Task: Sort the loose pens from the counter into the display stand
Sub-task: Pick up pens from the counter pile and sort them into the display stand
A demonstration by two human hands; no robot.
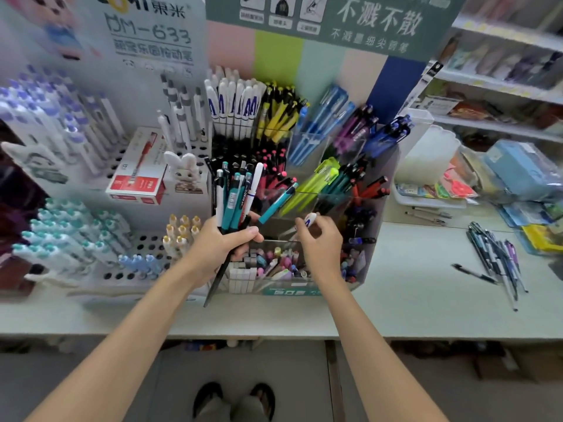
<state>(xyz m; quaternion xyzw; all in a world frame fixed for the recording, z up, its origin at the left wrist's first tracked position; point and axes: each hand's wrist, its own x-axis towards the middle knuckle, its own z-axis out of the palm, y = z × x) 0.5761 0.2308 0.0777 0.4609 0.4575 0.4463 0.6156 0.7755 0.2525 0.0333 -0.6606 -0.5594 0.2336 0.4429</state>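
Head view: bundle of pens [236,193] was gripped upright in left hand [219,242], before display stand [289,291]; white pen [310,221] was pinched by right hand [320,242] over stand's compartments; loose pens [496,257] lay on counter [411,284], well right; pens judged light, stiff, slippery; best pinched mid-barrel.

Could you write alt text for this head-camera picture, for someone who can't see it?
A person's left hand grips a bundle of pens in front of a tiered display stand, while the right hand pinches one white pen by its clear compartments. More loose pens lie on the pale counter to the right.
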